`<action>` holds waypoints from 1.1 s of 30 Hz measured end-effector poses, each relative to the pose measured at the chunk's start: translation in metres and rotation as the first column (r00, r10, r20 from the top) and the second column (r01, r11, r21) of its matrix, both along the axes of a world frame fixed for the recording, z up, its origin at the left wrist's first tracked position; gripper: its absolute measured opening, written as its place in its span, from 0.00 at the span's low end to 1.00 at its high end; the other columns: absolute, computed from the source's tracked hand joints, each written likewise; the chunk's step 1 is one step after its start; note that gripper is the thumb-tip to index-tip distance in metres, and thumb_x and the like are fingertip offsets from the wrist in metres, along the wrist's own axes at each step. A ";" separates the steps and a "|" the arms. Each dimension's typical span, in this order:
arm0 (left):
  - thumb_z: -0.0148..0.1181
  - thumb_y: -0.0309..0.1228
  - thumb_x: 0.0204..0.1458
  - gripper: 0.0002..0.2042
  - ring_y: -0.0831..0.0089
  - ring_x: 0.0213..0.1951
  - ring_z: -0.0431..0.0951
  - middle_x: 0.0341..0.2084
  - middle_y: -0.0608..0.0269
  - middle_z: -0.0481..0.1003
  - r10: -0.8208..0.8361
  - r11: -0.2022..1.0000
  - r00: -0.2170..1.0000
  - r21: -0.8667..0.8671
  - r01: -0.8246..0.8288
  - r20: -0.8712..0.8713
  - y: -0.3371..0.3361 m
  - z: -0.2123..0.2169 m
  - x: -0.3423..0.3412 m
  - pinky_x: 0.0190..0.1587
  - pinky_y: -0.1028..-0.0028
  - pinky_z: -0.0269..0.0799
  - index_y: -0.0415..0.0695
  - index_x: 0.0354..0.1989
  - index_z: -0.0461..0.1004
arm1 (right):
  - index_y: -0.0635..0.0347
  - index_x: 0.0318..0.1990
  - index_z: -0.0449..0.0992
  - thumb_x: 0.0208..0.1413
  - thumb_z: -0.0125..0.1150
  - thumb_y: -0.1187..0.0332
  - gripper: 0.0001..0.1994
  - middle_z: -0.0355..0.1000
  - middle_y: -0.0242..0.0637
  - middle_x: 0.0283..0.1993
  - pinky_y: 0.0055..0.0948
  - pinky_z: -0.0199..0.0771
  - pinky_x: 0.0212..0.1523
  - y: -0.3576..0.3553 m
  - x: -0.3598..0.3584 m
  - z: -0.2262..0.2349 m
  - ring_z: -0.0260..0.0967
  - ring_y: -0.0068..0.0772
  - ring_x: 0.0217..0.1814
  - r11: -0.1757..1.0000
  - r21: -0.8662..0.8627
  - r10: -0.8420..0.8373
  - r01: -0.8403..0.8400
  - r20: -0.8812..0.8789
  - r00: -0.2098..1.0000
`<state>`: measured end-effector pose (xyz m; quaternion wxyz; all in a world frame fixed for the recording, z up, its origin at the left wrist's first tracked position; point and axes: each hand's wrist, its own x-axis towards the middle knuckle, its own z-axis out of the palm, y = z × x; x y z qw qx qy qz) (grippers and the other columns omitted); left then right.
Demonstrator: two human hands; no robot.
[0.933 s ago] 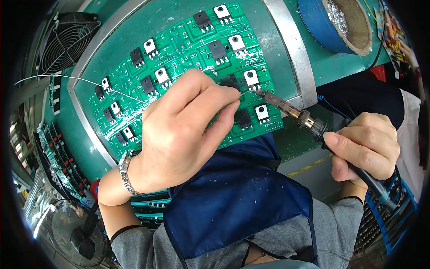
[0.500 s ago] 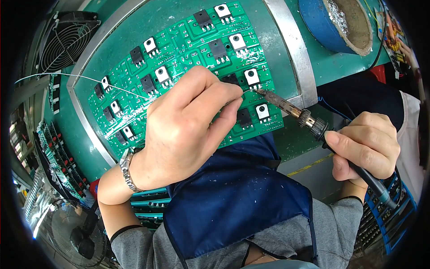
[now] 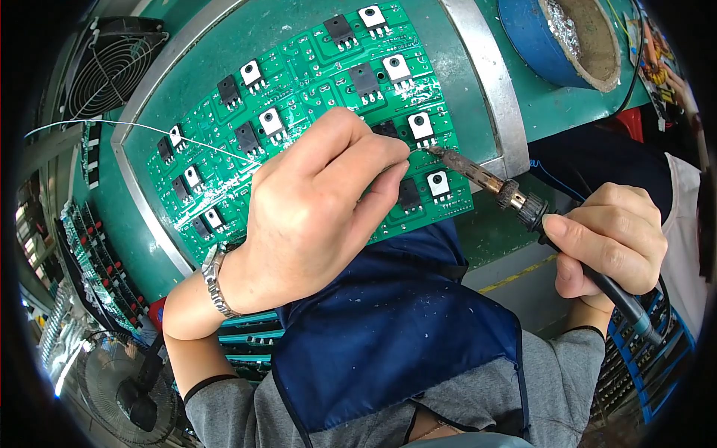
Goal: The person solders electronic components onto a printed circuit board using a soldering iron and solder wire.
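A green circuit board (image 3: 314, 97) lies tilted on the bench, with paired black and silver-faced three-legged transistors along it. My left hand (image 3: 321, 194) hovers over its lower middle, thumb and forefinger pinching a thin solder wire (image 3: 187, 140) that trails off to the left. The wire's short end reaches the legs of a silver-faced transistor (image 3: 420, 125) near the right edge. In my right hand (image 3: 616, 243) is a soldering iron (image 3: 515, 200), held like a pen by its black handle. Its dark tip meets the wire's end at those legs.
A blue round tub (image 3: 534, 45) with a grey crust and shiny scraps stands at the upper right. A metal frame strip (image 3: 489, 82) borders the board's right side. Fans (image 3: 112, 71) and racks of boards (image 3: 101, 261) line the left. Another person's arm shows at far right.
My left hand has shifted slightly right, closer to the iron's tip, and less wire shows beyond its fingers. The iron has barely moved.
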<state>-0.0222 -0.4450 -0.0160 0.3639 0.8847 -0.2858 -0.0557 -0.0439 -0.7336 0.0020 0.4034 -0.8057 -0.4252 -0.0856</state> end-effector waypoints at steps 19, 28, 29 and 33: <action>0.66 0.17 0.51 0.06 0.86 0.26 0.68 0.27 0.69 0.71 0.192 0.981 0.972 0.048 -0.188 -0.133 0.024 0.019 0.027 0.27 0.84 0.62 0.38 0.37 0.81 | 0.67 0.36 0.80 0.60 0.64 0.58 0.16 0.69 0.33 0.19 0.21 0.56 0.13 0.007 0.013 -0.001 0.63 0.25 0.14 0.994 0.044 -0.102 0.102 0.010 0.995; 0.67 0.16 0.48 0.08 0.86 0.25 0.66 0.27 0.69 0.71 0.186 0.983 0.979 0.025 -0.184 -0.086 0.026 0.014 0.028 0.24 0.83 0.59 0.41 0.37 0.82 | 0.66 0.33 0.82 0.54 0.65 0.64 0.12 0.70 0.33 0.19 0.21 0.60 0.14 0.025 0.031 -0.007 0.64 0.25 0.15 0.994 0.059 -0.089 0.089 -0.004 0.996; 0.67 0.17 0.48 0.08 0.86 0.25 0.66 0.27 0.69 0.71 0.181 0.983 0.979 0.023 -0.180 -0.089 0.026 0.014 0.028 0.24 0.83 0.60 0.41 0.37 0.82 | 0.66 0.33 0.82 0.54 0.65 0.64 0.11 0.70 0.33 0.19 0.21 0.61 0.14 0.026 0.031 -0.008 0.65 0.25 0.15 0.995 0.055 -0.087 0.087 -0.002 0.996; 0.68 0.17 0.48 0.09 0.86 0.25 0.66 0.27 0.70 0.71 0.160 0.987 0.984 0.007 -0.160 -0.074 0.025 0.011 0.028 0.25 0.83 0.61 0.41 0.37 0.83 | 0.66 0.35 0.83 0.52 0.67 0.66 0.10 0.71 0.34 0.20 0.21 0.62 0.15 0.027 0.033 -0.008 0.65 0.26 0.15 0.995 0.041 -0.095 0.095 0.000 0.996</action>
